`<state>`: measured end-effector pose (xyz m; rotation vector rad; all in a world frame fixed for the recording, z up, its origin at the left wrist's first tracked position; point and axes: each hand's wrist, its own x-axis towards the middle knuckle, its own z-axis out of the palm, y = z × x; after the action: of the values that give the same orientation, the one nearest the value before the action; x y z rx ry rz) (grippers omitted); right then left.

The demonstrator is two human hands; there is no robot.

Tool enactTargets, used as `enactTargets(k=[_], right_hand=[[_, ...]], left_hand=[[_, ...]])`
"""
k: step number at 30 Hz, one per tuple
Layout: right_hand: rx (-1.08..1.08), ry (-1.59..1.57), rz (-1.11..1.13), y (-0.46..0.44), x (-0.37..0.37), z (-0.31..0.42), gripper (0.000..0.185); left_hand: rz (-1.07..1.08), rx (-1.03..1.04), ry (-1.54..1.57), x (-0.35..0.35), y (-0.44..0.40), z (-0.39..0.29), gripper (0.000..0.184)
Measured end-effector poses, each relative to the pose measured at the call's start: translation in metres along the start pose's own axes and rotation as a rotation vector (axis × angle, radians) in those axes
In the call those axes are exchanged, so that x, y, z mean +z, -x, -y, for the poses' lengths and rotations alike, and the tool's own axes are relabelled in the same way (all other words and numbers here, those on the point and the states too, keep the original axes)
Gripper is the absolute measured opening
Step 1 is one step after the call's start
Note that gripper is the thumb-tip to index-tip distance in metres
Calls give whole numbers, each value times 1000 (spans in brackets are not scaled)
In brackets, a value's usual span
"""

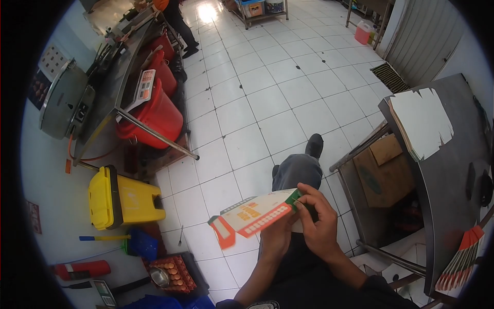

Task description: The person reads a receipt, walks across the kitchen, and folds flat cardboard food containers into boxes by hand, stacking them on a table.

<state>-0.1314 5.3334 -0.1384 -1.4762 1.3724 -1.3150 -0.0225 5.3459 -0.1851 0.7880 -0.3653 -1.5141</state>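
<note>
A printed cardboard box [257,212], white with orange and green, is held in front of my lap. It is partly folded, and an orange-edged flap sticks out at its left end. My left hand [276,234] supports it from below, its fingers mostly hidden behind the cardboard. At the green right end, my right hand [318,219] pinches the edge between thumb and fingers. A fanned stack of similar orange and white flat boxes [460,260] lies on the metal table [455,170] at my right.
White cut sheets [424,123] lie on that table, with a brown carton [383,172] on its lower shelf. At left are a yellow bin [131,198], red buckets [159,121] under a steel counter, and egg trays [175,275]. A person [180,23] stands farther off.
</note>
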Motion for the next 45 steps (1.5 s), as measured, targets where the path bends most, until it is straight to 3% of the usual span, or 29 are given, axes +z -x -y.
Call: enactTargets(k=[5,7,9,11,20,27,32,35,38,39,42,44,45], right_hand=[[-38,16,-18,1,4,-1,10],[-62,14,-25,4,4,-4,10],[-81,18,-36,6,6,-6,10],[-96,29,-58,7,7,-6,10],[-143,8,-136,10,17,-3,15],[-143,-16,78,10,4,0,16],[-318,320,237,7,-15,2,26],[-167,348,246,15,-11,-1,29],[-145,338,75,10,-4,-11,27],[-131,330,79,10,-5,-24,26],[-161,317,68,3,-17,-53,22],[-252,325,30,-2,-21,-46,18],[-153,282,1,9,-17,-61,17]], left_hand=[[-4,-26,39,-35,0,25,35],[-9,69,-275,-41,1,26,35],[-4,84,-311,-44,1,28,36],[15,16,-70,-46,2,30,37],[42,4,-28,-47,4,22,35],[51,6,-103,-53,9,22,37],[28,184,-481,-62,8,27,38],[-101,273,-993,-37,6,11,31],[21,-12,-1118,-22,7,-4,32],[75,316,-1044,-35,11,19,36],[306,-35,-1158,9,16,-10,39],[370,5,-1170,15,18,-15,41],[404,29,-1205,15,16,-21,43]])
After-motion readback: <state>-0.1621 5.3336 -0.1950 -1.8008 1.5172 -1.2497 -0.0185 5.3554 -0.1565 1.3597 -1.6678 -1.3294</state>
